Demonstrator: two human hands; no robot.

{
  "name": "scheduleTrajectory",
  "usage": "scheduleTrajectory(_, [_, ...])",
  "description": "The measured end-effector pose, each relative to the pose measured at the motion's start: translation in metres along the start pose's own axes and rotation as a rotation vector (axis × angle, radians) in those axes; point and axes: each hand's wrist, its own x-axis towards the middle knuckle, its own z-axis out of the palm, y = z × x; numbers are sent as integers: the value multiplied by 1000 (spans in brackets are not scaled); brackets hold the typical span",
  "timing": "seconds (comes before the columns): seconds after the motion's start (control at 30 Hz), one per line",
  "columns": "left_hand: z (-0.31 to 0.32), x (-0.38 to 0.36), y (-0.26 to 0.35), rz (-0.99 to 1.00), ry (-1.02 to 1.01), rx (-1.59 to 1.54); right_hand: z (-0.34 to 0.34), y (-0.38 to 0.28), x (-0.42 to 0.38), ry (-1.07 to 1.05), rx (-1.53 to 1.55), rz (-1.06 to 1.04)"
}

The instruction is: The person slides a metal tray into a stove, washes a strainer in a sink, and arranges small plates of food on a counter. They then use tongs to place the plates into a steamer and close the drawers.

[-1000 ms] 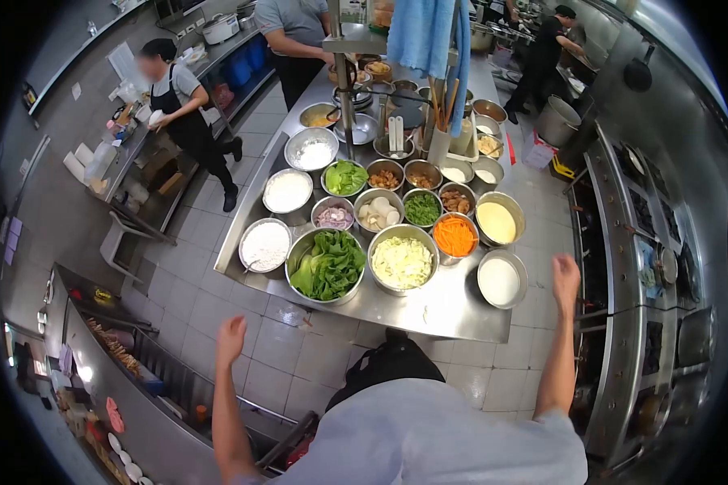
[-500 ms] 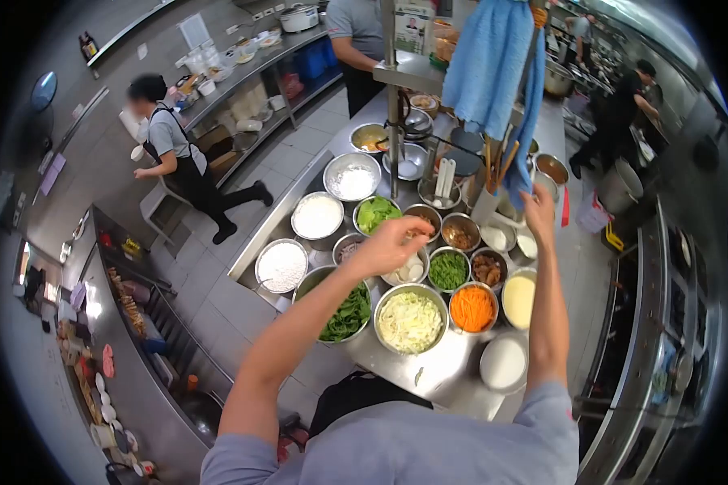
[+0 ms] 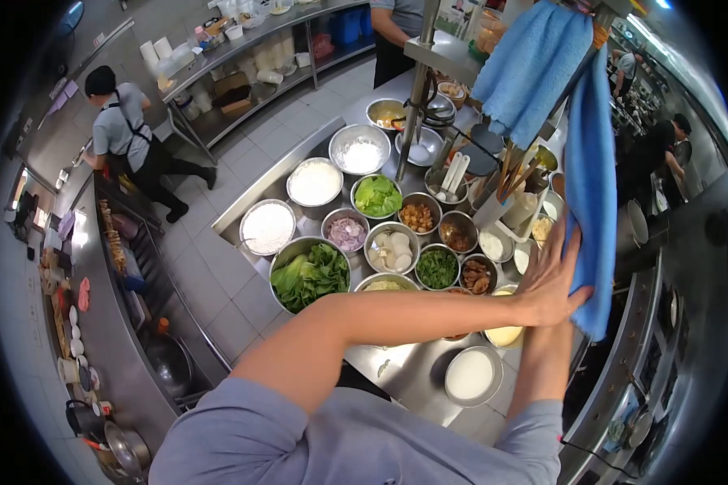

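Note:
My left hand [image 3: 546, 295] reaches across to the right, fingers stretched out and thumb apart, against the edge of a long blue towel [image 3: 594, 218]. Beneath it, my right hand [image 3: 550, 323] is mostly covered; only the area near the wrist shows, and its fingers are hidden. The towel hangs down beside both hands. Under my left arm sit metal bowls, among them chopped greens [image 3: 437, 268], brown cooked pieces [image 3: 477, 276] and pale yellow liquid [image 3: 504, 333]. My left forearm hides part of the shredded cabbage bowl [image 3: 387, 283].
Leafy greens [image 3: 310, 275], lettuce [image 3: 377, 196] and white powder [image 3: 268, 227] fill other bowls on the steel counter. A bowl of white contents [image 3: 471, 376] stands near me. Another blue towel [image 3: 534, 61] hangs above. A co-worker [image 3: 125, 137] is at the left, others farther back.
My left hand has swung right from above the bowls to the towel and my right hand. The right hand is lower in view. The view has shifted; the left co-worker has moved left and turned away.

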Motion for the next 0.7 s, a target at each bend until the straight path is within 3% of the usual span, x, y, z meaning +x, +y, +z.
scheduleTrajectory(0.07, [11, 25, -32, 20, 81, 151, 39, -16, -49, -84, 196, 87])
scheduleTrajectory(0.1, [-4, 37, -45, 14, 93, 242, 55, -18, -54, -19, 287, 141])
scheduleTrajectory(0.13, [-20, 45, -56, 4, 104, 331, 64, -15, -48, 114, 371, 192])
scheduleTrajectory(0.23, [-68, 56, -73, -75, -146, -82, 67, 5, -15, 594, 589, 277])
scheduleTrajectory(0.27, [-90, 60, -79, -125, -141, -60, 64, 9, -10, 641, 697, 291])
scheduleTrajectory(0.33, [-139, 63, -89, -220, -125, -23, 73, -1, -25, 478, 1053, 328])
scheduleTrajectory(0.37, [-157, 56, -95, -150, -109, 101, 76, -10, -32, 127, 1358, 282])
scheduleTrajectory(0.47, [-189, 22, -93, 108, -178, 288, 124, -43, -19, 60, 532, 235])
scheduleTrajectory(0.5, [-187, 7, -105, 266, -99, 332, 150, -66, -11, 215, 388, 190])
scheduleTrajectory(0.53, [-215, -13, -91, 272, -197, 321, 152, -62, 2, 222, 293, 232])
scheduleTrajectory(0.57, [-234, -34, -98, 358, -172, 341, 158, -60, 14, 386, 94, 237])
scheduleTrajectory(0.67, [-327, -107, -116, 531, -213, 353, 144, -31, 28, 434, 61, 145])
scheduleTrajectory(0.7, [-366, -135, -130, 479, -221, 351, 138, -29, 29, 487, -111, 161])
